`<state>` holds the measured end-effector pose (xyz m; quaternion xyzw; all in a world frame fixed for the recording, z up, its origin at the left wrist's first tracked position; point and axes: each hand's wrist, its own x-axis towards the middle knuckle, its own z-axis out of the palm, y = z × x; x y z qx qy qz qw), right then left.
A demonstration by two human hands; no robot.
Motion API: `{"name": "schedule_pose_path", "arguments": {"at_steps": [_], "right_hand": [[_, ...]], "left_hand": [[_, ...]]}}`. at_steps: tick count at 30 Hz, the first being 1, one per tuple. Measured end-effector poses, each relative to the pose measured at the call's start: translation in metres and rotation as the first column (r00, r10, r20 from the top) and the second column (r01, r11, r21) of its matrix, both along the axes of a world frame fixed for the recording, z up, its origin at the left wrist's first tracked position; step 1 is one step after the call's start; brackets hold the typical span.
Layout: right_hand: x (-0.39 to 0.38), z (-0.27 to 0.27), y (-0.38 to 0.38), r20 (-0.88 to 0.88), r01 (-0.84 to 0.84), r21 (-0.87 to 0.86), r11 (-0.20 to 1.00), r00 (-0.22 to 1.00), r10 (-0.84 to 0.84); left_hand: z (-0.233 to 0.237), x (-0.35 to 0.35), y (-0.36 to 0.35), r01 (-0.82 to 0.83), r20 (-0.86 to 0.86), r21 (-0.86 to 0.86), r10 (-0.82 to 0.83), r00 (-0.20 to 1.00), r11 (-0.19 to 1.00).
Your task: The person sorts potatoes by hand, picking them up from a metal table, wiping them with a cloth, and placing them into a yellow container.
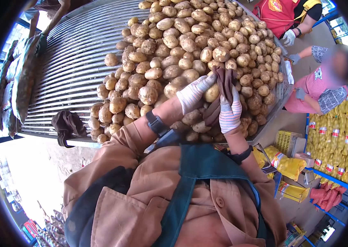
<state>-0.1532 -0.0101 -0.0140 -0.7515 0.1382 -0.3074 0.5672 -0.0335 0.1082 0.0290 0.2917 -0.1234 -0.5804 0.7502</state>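
A dusty yellow-brown round potato (211,93) was held up just above the near edge of a large heap of loose potatoes (190,45), between the person's two gloved hands. The left hand (194,95), in a white knitted glove, was closed around the potato from the left, its fingers curled over the top. The right hand (230,114), in a striped white knitted glove, was closed on a dark brown crumpled cloth (225,81), which was pressed against the potato's right side and hung down below the hands. A black wristband (156,123) was worn on the left forearm.

The heap was spread over a grey ribbed metal table (71,61), of which the left part was bare. A second dark brown bundled cloth (68,125) was draped over the table's near edge, well apart from the hands. At the far right side of the table two other people were seen, one in a red vest (280,14) and one in a pink shirt (317,88), both gloved. Yellow mesh sacks of potatoes (342,136) were stacked on blue racks to the right, and a yellow plastic crate (285,142) was set near them.
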Motion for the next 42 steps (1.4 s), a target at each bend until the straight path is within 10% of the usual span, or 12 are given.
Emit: {"name": "schedule_pose_path", "arguments": {"at_steps": [6, 13, 15, 17, 19, 21, 22, 24, 27, 30, 38, 42], "right_hand": [[0.000, 0.003, -0.028, -0.061, 0.100, 0.694, 0.713, 0.995, -0.081], [-0.004, 0.007, -0.015, -0.070, -0.039, 0.169, 0.985, 0.996, 0.051], [-0.003, 0.011, -0.012, -0.003, -0.018, 0.202, 0.979, 1.000, 0.019], [0.003, 0.033, -0.015, 0.026, -0.082, -0.140, 0.987, 0.996, 0.087], [0.007, 0.058, -0.020, -0.075, -0.222, -0.482, 0.847, 0.974, 0.212], [0.010, 0.057, -0.027, -0.111, -0.251, -0.316, 0.915, 0.967, 0.227], [0.015, 0.048, -0.036, -0.131, -0.263, -0.097, 0.960, 0.959, 0.250], [0.017, 0.020, -0.058, -0.400, -0.040, 0.204, 0.978, 0.908, 0.121], [0.013, 0.017, -0.055, -0.027, -0.077, 0.527, 0.847, 0.994, 0.107], [0.009, 0.032, -0.028, -0.137, -0.105, -0.022, 0.994, 0.985, 0.101], [-0.044, 0.044, -0.027, -0.238, -0.264, 0.064, 0.962, 0.932, 0.272], [-0.085, 0.001, -0.062, -0.119, 0.297, -0.333, 0.895, 0.928, -0.352]], "left_hand": [[-0.011, 0.009, 0.012, 0.026, -0.009, -0.063, -0.027, 1.000, 0.998], [-0.014, 0.003, -0.003, -0.116, 0.206, 0.060, 0.101, 0.973, 0.991], [-0.017, 0.008, -0.002, -0.189, 0.585, 0.076, 0.110, 0.804, 0.979], [-0.024, 0.010, -0.004, -0.245, 0.797, -0.009, 0.155, 0.584, 0.970], [-0.013, 0.004, -0.005, -0.177, 0.642, -0.126, 0.216, 0.735, 0.976], [-0.013, 0.011, -0.003, -0.118, 0.669, -0.120, 0.168, 0.724, 0.986], [-0.010, 0.018, 0.000, -0.163, 0.892, -0.050, 0.117, 0.436, 0.985], [-0.011, 0.014, 0.001, -0.144, 0.793, -0.051, 0.128, 0.595, 0.988], [-0.004, 0.004, 0.008, -0.120, 0.219, -0.057, 0.130, 0.967, 0.991], [0.005, -0.002, 0.004, -0.079, 0.018, -0.086, 0.081, 0.997, 0.993], [-0.060, 0.018, -0.019, -0.266, -0.305, 0.017, 0.258, 0.917, 0.964], [-0.010, 0.010, -0.018, -0.307, -0.172, 0.115, 0.324, 0.930, 0.945]]}}
